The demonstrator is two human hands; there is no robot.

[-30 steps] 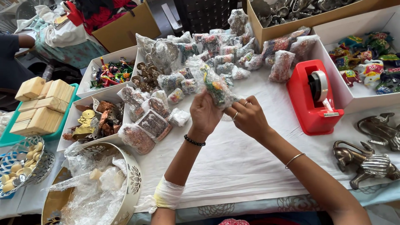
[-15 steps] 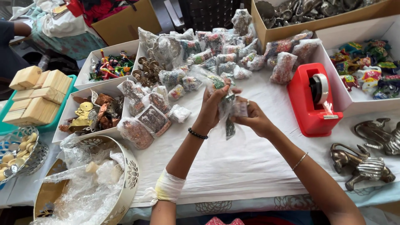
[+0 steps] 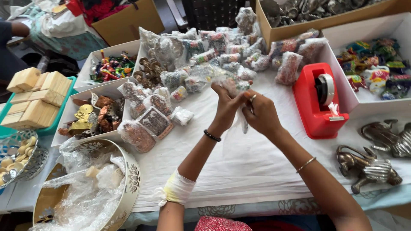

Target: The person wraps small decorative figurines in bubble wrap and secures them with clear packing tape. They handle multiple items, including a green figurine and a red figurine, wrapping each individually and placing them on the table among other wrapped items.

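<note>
A small clear plastic packet [image 3: 239, 107] is pinched between the closed fingers of the left hand [image 3: 226, 107] and right hand [image 3: 262, 113], above the white tablecloth [image 3: 239, 167]. A heap of similar wrapped packets [image 3: 205, 55] lies just beyond; a red tape dispenser [image 3: 317, 102] stands to the right.

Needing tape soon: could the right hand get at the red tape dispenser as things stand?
Probably yes. The red tape dispenser stands just beside the right hand with bare white tablecloth between, though both hands hold a small clear packet.
</note>
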